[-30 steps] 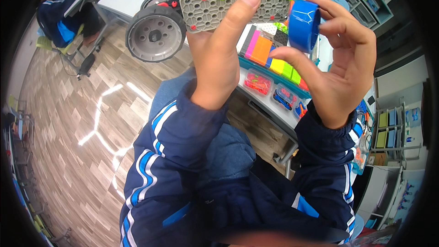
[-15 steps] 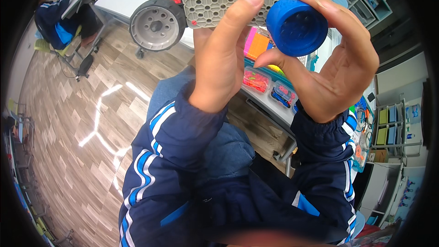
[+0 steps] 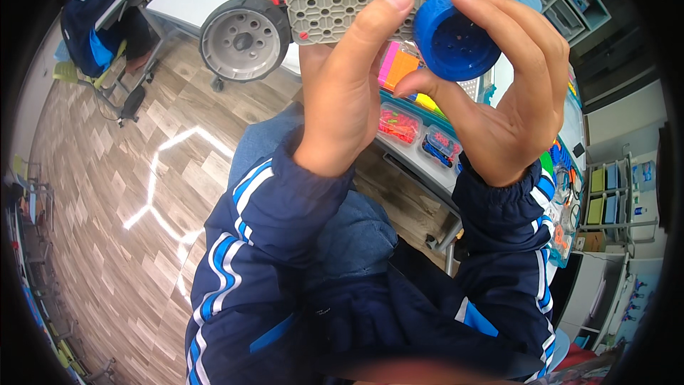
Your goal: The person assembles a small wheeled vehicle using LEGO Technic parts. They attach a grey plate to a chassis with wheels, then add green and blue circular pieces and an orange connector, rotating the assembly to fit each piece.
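L hand (image 3: 342,93): fingers pinching grey perforated plate (image 3: 335,3), thumb on its face. R hand (image 3: 513,100): fingers wrapped round blue hub (image 3: 452,28), hollow side w/ holes facing camera, just beside plate edge. Below fingers, on desk (image 3: 420,164): compartment tray (image 3: 420,132) w/ red pegs, blue bits, bright blocks.
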The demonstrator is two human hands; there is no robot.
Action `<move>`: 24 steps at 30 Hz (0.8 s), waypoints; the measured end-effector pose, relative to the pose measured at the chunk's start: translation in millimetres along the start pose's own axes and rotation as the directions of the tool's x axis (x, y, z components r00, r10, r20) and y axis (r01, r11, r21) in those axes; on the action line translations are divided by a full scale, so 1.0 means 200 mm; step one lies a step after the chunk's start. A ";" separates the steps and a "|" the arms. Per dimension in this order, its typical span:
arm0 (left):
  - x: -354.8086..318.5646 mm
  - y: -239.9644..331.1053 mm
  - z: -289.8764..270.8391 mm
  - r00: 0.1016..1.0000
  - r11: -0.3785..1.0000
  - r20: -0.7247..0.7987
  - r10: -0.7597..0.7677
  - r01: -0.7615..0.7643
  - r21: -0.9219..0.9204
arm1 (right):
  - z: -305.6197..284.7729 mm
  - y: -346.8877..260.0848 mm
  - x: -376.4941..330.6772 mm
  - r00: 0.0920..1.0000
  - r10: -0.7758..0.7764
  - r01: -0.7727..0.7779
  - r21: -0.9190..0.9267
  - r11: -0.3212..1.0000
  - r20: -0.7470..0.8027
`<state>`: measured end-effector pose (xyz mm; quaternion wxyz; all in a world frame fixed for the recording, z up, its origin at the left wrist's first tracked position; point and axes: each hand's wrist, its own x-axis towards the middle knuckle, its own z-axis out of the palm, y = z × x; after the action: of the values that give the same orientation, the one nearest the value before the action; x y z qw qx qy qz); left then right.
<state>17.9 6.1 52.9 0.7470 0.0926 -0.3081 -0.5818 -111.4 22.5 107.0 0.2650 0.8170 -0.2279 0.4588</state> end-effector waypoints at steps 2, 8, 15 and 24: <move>0.00 0.00 0.00 1.000 0.999 -0.007 0.027 -0.026 0.024 | 0.01 0.00 0.00 0.999 0.007 -0.004 0.072 0.997 -0.038; -0.03 0.01 0.05 0.984 0.968 0.005 0.178 -0.176 0.177 | 0.04 0.01 -0.04 0.995 0.094 -0.090 0.098 0.991 -0.034; -0.09 0.03 0.07 0.919 0.853 0.179 0.350 -0.392 0.344 | 0.07 0.02 -0.07 0.977 0.182 -0.148 0.262 0.954 -0.111; -0.03 0.04 0.04 0.920 0.865 0.127 0.371 -0.393 0.312 | 0.00 0.00 0.00 0.993 0.113 -0.112 0.298 0.948 0.012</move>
<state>20.0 16.0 60.5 0.8108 0.1357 -0.4371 -0.3648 -111.3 22.2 106.7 0.1129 0.8320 -0.2017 0.5044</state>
